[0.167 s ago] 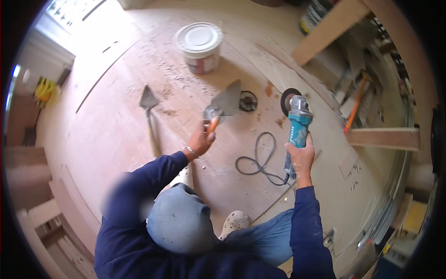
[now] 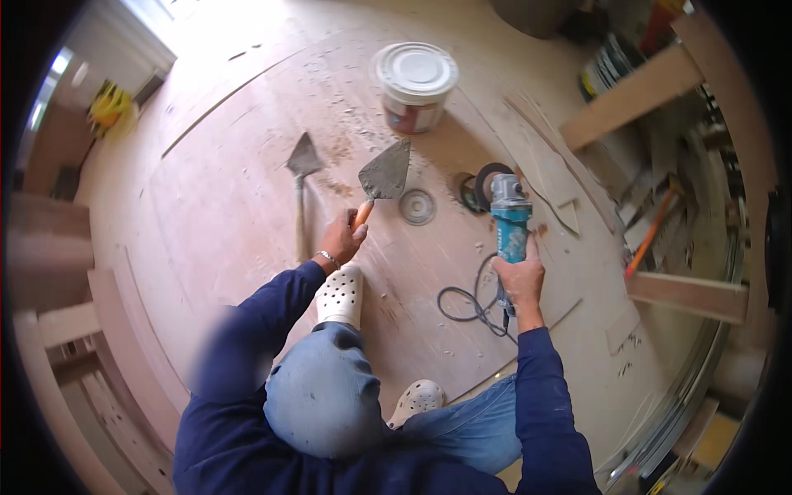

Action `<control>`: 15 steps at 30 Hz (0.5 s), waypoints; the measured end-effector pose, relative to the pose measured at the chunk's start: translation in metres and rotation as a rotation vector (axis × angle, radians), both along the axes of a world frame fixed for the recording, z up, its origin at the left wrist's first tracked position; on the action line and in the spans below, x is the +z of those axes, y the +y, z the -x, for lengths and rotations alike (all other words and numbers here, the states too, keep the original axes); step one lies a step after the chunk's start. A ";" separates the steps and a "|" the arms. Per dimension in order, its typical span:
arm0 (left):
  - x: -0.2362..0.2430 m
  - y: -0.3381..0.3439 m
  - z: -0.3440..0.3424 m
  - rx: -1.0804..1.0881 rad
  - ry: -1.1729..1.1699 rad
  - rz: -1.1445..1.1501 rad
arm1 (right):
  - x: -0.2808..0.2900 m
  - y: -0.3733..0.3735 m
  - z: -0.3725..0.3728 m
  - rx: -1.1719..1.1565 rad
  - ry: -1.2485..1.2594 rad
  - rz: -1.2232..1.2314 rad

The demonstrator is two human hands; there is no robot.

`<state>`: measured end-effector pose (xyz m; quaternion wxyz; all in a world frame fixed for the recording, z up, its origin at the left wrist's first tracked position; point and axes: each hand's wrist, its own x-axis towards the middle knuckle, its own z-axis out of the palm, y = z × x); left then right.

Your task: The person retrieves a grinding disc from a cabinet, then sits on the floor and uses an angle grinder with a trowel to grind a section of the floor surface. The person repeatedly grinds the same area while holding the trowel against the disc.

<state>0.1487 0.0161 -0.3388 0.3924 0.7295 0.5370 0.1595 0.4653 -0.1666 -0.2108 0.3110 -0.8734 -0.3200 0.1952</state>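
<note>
My left hand [image 2: 341, 238] is closed round the orange handle of a trowel [image 2: 385, 172], whose grey, mortar-stained blade points away from me. In my right hand [image 2: 521, 276] is a teal angle grinder [image 2: 511, 223], held by its body, with a dark disc [image 2: 490, 183] at its far end. Between the two tools a grey round disc [image 2: 417, 207] lies flat on the board. Another dark round disc [image 2: 469, 193] is partly hidden behind the grinder's head. A second trowel [image 2: 300, 194] with a wooden handle lies left of my left hand. The grinder's dark cord [image 2: 462, 312] loops beside it.
A white lidded bucket [image 2: 415, 87] stands at the far side of the dusty board [image 2: 239, 223]. Wooden pieces [image 2: 685, 294] and an orange-handled tool [image 2: 650, 231] are on the right. Something yellow [image 2: 109, 107] sits far left. My pale clogs [image 2: 340, 295] rest on the board.
The trowel has swung leftward off the grey disc, which now shows whole. The grinder has come left, closer to the dark disc. The whole view has shifted, moving the bucket rightward.
</note>
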 end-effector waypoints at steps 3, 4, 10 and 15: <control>-0.019 0.018 0.032 0.039 0.040 0.003 | -0.028 0.035 0.020 0.216 -0.062 0.027; -0.023 0.018 0.039 0.033 0.059 0.020 | -0.032 0.047 0.033 0.269 -0.078 0.067; -0.019 0.002 0.042 0.082 0.174 0.048 | -0.069 0.119 0.074 0.530 -0.233 0.257; 0.012 -0.002 0.032 0.109 0.258 0.168 | -0.073 0.159 0.081 0.593 -0.313 0.389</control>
